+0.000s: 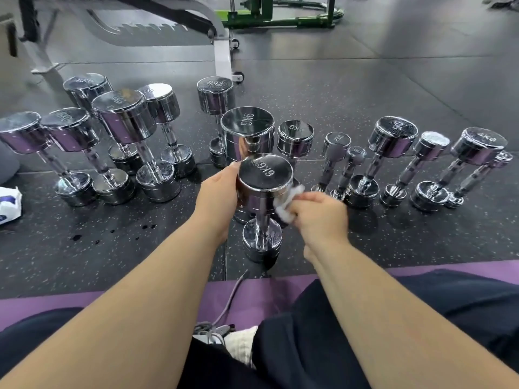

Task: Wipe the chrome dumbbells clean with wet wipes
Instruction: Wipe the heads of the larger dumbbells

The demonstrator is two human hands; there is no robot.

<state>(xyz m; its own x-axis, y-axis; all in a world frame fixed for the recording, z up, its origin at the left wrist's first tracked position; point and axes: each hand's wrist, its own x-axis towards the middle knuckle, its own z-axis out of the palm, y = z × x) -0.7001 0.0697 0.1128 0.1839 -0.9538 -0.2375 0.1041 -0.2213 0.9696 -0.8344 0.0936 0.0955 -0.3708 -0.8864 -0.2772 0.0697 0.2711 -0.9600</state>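
Left grip [217,192] curls round the upper head of the 6KG dumbbell [265,171], which stands upright on the floor [365,242]. Right grip [318,213] clutches a white wet wipe [285,207] against that head's lower edge, beside the handle. Just behind stands a 9KG dumbbell [247,127]; other dumbbells [123,116] flank it; a wipes pack [9,202] lies far left.

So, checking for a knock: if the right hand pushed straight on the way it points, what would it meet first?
The held dumbbell, most likely: the right hand holds the wipe at its upper head, which stands directly in that line.
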